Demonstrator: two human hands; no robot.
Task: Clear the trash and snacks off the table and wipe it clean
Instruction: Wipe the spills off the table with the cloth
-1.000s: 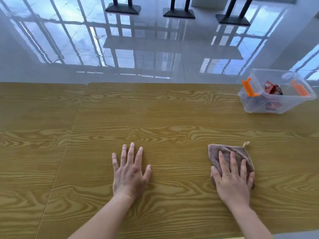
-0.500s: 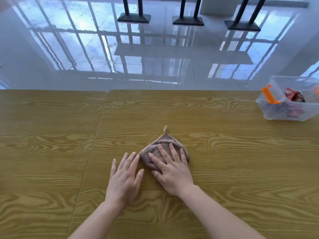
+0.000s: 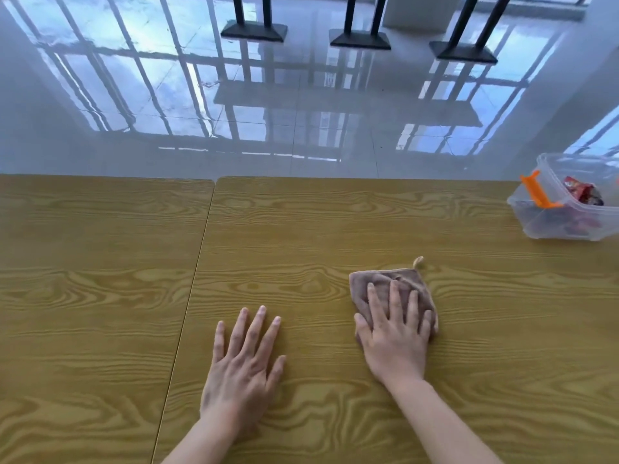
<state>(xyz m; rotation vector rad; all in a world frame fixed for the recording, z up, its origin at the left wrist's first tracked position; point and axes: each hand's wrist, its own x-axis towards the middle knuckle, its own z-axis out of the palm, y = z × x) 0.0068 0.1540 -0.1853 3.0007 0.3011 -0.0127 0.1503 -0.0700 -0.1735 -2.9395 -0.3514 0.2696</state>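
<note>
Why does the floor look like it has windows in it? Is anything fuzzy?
Head view: the shiny floor mirrors bright window light, giving pale glare and striped reflections; same view, the table, cloth, left hand and right hand look sharp, with faint shadows; the clear box is cut off at the right edge.

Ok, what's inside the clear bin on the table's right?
The clear bin holds red snack wrappers, with more reddish shapes blurred through its wall. Its right part is cut off by the frame, so the rest is unseen.
</note>
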